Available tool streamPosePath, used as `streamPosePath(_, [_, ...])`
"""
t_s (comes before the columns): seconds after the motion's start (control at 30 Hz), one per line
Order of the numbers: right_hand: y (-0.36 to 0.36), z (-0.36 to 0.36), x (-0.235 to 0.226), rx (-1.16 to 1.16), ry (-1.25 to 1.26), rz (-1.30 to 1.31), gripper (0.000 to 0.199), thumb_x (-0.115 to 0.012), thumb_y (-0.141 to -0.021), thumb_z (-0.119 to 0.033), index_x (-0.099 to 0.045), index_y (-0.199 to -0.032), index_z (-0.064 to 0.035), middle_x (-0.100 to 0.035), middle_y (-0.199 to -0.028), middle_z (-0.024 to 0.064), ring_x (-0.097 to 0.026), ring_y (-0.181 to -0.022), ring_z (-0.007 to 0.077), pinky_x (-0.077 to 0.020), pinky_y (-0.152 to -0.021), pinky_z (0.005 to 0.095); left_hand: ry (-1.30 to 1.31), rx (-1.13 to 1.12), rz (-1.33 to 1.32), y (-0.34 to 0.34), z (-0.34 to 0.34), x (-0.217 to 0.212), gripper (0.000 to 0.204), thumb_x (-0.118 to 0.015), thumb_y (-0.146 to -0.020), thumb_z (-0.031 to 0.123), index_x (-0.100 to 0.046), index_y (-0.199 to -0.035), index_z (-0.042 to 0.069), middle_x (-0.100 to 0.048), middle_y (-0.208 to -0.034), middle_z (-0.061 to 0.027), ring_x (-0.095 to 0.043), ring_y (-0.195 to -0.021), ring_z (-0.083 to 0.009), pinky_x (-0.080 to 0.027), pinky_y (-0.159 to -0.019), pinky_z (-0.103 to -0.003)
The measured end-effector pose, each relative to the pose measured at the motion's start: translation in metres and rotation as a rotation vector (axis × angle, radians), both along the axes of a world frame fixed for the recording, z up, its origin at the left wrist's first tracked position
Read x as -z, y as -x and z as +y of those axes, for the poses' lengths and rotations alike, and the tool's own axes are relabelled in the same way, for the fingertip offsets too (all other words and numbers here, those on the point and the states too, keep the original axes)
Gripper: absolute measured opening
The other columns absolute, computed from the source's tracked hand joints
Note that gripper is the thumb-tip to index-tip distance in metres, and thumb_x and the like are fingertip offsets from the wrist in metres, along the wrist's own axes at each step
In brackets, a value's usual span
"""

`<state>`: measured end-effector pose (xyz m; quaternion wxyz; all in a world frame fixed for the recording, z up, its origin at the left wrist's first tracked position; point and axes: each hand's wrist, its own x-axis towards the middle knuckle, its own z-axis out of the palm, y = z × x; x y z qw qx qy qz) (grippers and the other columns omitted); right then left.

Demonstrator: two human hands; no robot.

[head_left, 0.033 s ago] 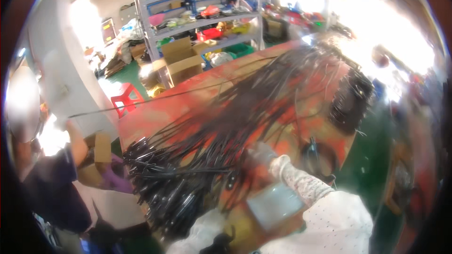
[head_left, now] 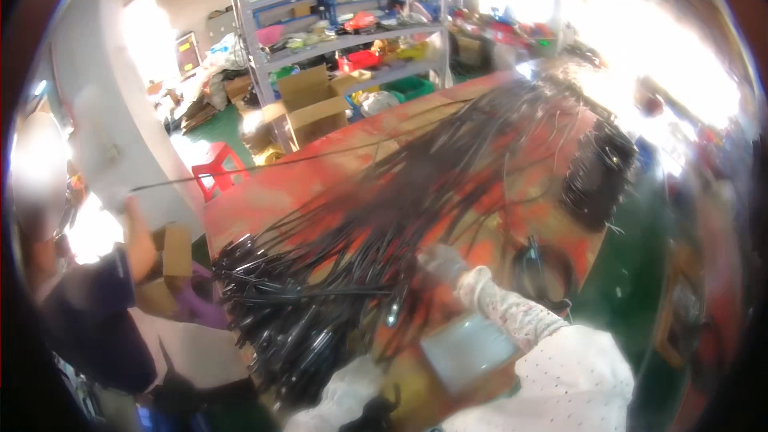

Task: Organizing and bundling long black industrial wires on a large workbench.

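Observation:
A large heap of black cables (head_left: 376, 224) stretches across the red table, with their thicker, shiny ends piled at the near left. My right hand (head_left: 442, 262), in a light glove, is at the right edge of these cables; its fingers are blurred, so a grip on them cannot be made out. Just left of and below it, a shiny cable end (head_left: 392, 314) stands out. At the lower edge a white shape, my left sleeve (head_left: 350, 384), lies against the near end of the pile. My left hand's fingers cannot be made out there.
A flat pale packet (head_left: 469, 352) lies under my right forearm. Right of it are a coil of black cable (head_left: 544, 270) and a dark bundle (head_left: 596, 174). On the left, a co-worker's raised hand (head_left: 138, 220) is by a taut cable (head_left: 264, 168). Shelves (head_left: 344, 36) stand behind.
The view has shifted slightly. The shiny cable end by my right hand has tilted or turned a little. The co-worker's raised hand has moved slightly right.

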<state>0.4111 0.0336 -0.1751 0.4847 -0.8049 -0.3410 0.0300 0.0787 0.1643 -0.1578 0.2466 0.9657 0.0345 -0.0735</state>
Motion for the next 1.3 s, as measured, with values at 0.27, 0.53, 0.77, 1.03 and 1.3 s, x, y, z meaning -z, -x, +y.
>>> streamPosePath(0.27, [0.119,-0.080,-0.191,-0.334,-0.118,0.132,0.019,-0.058,-0.088,-0.015,-0.065,-0.090,0.0024,-0.067,-0.076,0.0065,-0.063,-0.074,0.0108,-0.0506,-0.064,0.0264,-0.102,-0.138,-0.641,0.024,-0.034,-0.058,0.040,-0.066,-0.063,0.006,-0.057,-0.102,0.006,-0.057,-0.084,-0.0096,-0.056,-0.074,-0.0286,-0.048,-0.062,-0.037])
streamPosePath(0.53, [0.151,-0.136,-0.160,-0.446,-0.121,0.483,0.024,-0.060,-0.089,-0.019,-0.062,-0.102,0.0011,-0.066,-0.090,0.0033,-0.060,-0.084,0.0093,-0.0475,-0.075,0.0261,-0.012,-0.267,-0.404,-0.046,-0.084,-0.047,0.071,-0.072,-0.067,0.041,-0.046,-0.121,0.004,-0.060,-0.092,-0.0147,-0.060,-0.079,-0.0311,-0.049,-0.069,-0.038])
streamPosePath(0.77, [0.162,-0.166,-0.140,-0.495,-0.051,0.352,0.028,-0.065,-0.085,-0.025,-0.061,-0.103,-0.0038,-0.064,-0.097,0.0070,-0.058,-0.094,0.0142,-0.0440,-0.085,0.0309,0.059,-0.327,-0.410,-0.094,-0.104,0.012,0.078,-0.069,-0.071,0.046,-0.037,-0.135,0.016,-0.061,-0.100,-0.0219,-0.061,-0.088,-0.0366,-0.048,-0.077,-0.043])
streamPosePath(1.03, [0.129,-0.135,-0.060,-0.537,-0.286,0.448,0.029,-0.060,-0.088,-0.025,-0.058,-0.109,-0.0046,-0.064,-0.095,0.0088,-0.060,-0.091,0.0153,-0.0458,-0.082,0.0316,0.376,-0.487,-0.226,-0.103,-0.110,-0.025,0.049,-0.064,-0.075,0.010,-0.056,-0.122,0.021,-0.067,-0.089,-0.0111,-0.065,-0.085,-0.0267,-0.050,-0.077,-0.032])
streamPosePath(1.3, [0.107,-0.130,-0.030,-1.015,0.044,2.131,0.054,-0.035,-0.093,-0.044,-0.038,-0.133,-0.0069,-0.047,-0.127,0.0146,-0.046,-0.118,0.0268,-0.0377,-0.098,0.0424,0.320,-0.661,-0.198,-0.091,-0.099,-0.012,0.032,-0.054,-0.083,0.011,-0.061,-0.113,0.019,-0.064,-0.090,-0.0092,-0.062,-0.079,-0.0221,-0.049,-0.070,-0.031])
